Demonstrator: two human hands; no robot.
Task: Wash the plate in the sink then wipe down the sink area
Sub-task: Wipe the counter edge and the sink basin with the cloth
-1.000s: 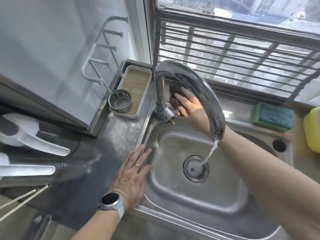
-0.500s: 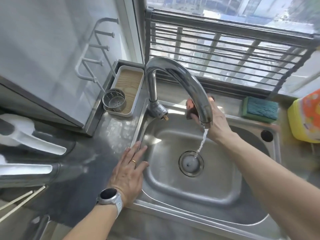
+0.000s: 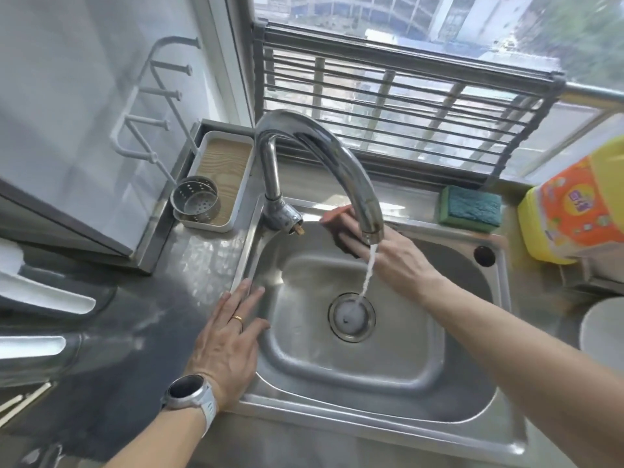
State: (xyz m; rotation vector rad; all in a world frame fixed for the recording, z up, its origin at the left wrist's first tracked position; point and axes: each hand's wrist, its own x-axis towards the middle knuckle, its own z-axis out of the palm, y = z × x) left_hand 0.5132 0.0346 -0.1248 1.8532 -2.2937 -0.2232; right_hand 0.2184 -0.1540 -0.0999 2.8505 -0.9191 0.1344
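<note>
— Looking down from my head camera: what are you holding, and how will it handle?

— My right hand [image 3: 388, 255] presses a brown cloth [image 3: 339, 228] flat against the back rim of the sink [image 3: 388, 427], just behind the faucet [image 3: 324, 163] spout. My fingers lie fairly straight on it; I judge it soft, wet and light, so it should drag easily if I keep my palm spread over its middle. The steel looks slick, so pressure matters more than grip.

— And the other hand?

— My left hand [image 3: 226, 342] lies flat and relaxed on the sink's left rim, holding nothing, bracing me.

— The plate?

— A white round edge [image 3: 604, 336] at the far right could be it; I cannot tell for sure.

— What has changed from a second ago?

— The cloth was tucked behind the faucet base then; my right hand has slid it rightward along the back ledge, past the spout. Water still runs into the drain [image 3: 351, 317], and my left hand has stayed put.
</note>
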